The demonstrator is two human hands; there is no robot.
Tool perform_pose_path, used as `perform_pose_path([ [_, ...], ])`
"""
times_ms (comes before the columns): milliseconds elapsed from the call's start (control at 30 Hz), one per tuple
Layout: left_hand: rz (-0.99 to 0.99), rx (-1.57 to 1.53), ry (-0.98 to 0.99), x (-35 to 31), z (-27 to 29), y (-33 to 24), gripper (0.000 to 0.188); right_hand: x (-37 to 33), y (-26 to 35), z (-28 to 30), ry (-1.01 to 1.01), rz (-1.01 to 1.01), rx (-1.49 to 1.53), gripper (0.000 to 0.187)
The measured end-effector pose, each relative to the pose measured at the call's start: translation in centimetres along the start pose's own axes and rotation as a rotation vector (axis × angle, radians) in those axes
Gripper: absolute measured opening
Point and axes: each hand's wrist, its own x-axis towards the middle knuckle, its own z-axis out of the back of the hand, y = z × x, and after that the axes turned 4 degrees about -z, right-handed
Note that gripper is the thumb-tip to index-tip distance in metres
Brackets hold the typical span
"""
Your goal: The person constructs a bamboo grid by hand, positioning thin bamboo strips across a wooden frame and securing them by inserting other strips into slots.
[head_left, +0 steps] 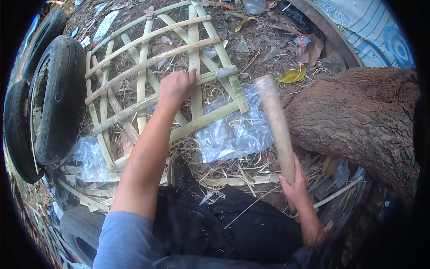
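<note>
A flat lattice (194, 54) of crossed split-bamboo strips lies on the ground in front of me. My left hand (176, 88) is closed at one of its crossings, with the thumb pointing up and away; the fingers' undersides are hidden. In my right hand (295, 184) is a thick, round, pale wooden stick (278, 125), gripped near its lower end. The stick stands to the right of the lattice, its far end tilted slightly left and apart from the strips. A pale wrapping or scrap sits on the lattice's right-hand crossing.
Old tyres (60, 101) stand at the left, and another tyre (83, 226) lies nearer. A thick tree trunk (354, 116) fills the right side. Clear plastic sheeting (237, 134), bamboo shavings and dry leaves litter the soil. A blue-and-white patterned sheet (363, 27) lies at the far right.
</note>
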Motion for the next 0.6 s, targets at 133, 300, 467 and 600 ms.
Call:
perform_pose_path([
  [133,0.005,-0.011,-0.011,0.1,0.0,0.0,0.06,-0.5,-0.4,-0.1,0.155,-0.061,-0.118,0.08],
  [300,0.032,0.009,0.057,0.2,0.0,-0.2,0.06,-0.9,0.1,-0.3,-0.025,-0.008,-0.095,0.08],
  [467,0.072,-0.008,0.031,0.1,-0.2,-0.1,0.062,-1.0,0.1,-1.1,-0.051,0.009,-0.05,0.082],
  [600,0.05,-0.012,0.023,0.7,-0.5,0.5,0.063,-0.3,1.0,-0.5,0.111,-0.029,-0.119,0.082],
])
